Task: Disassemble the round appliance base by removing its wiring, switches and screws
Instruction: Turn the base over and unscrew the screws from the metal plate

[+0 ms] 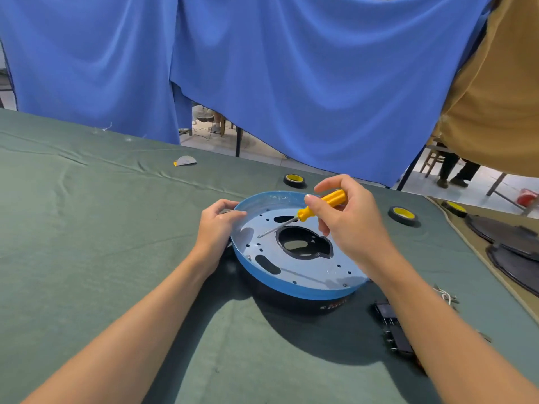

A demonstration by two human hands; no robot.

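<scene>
The round appliance base stands mid-table: a blue rim, a pale metal plate with slots and holes, a black opening in the middle, a black lower body. My left hand grips its left rim, thumb over the edge. My right hand holds a yellow-handled screwdriver above the plate, its shaft slanting down-left with the tip close to the plate's left part. A small screw sits near the plate's left edge and another near the front right edge.
Black removed parts and white wiring lie right of the base on the green cloth. Three yellow-cored tape rolls sit behind and to the right. Dark round plates lie at the far right. A grey half-disc lies far back.
</scene>
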